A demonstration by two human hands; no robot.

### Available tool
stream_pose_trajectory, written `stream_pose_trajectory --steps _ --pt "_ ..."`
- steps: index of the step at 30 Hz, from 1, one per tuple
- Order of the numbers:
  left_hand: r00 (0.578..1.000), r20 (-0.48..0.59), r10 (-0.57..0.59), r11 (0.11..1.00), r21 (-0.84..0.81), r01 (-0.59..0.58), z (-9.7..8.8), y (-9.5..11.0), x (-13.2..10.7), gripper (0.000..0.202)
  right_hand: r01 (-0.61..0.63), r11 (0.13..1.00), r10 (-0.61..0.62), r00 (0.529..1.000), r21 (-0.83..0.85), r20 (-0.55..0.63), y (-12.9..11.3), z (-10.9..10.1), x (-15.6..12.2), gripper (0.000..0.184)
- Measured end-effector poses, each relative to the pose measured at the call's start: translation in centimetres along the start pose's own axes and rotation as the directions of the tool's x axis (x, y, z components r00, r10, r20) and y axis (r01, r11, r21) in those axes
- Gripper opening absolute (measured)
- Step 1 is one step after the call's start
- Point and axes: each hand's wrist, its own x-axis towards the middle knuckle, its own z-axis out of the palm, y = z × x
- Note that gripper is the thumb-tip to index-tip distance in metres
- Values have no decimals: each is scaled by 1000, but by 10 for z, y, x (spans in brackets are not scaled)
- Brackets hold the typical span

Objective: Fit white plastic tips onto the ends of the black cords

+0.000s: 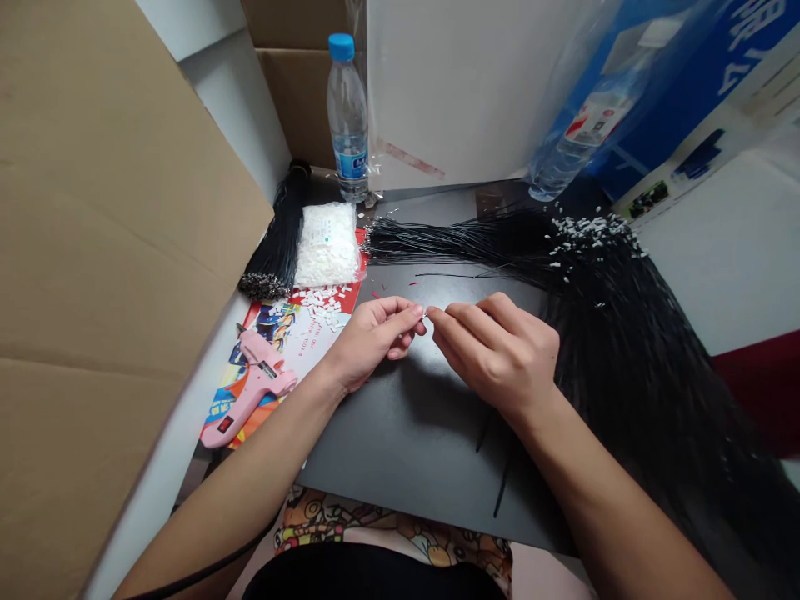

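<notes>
Over matte black mat (406,442), left hand (375,342) and right hand (500,354) together, fingertips pinching tiny white piece (425,315)

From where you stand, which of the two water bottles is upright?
The blue-capped bottle stands straight up behind the white packet; the other bottle, further right, tilts steeply.

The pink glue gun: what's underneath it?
The pink glue gun lies on a colourful printed sheet. The part of the sheet directly beneath the gun is covered, so whatever is printed there can't be seen.
</notes>
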Motion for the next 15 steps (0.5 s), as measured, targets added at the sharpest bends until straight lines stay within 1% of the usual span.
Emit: stream_pose_trajectory --steps 2,6,9,15 --pt "999 -20 -25 1000 -5 25 1 -1 0 24 10 999 -10 1000 -45 4 -2 0 2 12" --pt "997 -52 -61 997 -39 59 1 -3 1 23 7 996 -5 1000 -91 16 -6 1 3 23" --pt "995 -69 -77 995 -68 73 1 -5 1 25 -16 998 19 999 -65 47 -8 3 3 26" --pt "993 -98 -70 992 -107 59 6 -3 1 21 -42 999 42 998 -3 53 -11 6 2 24"
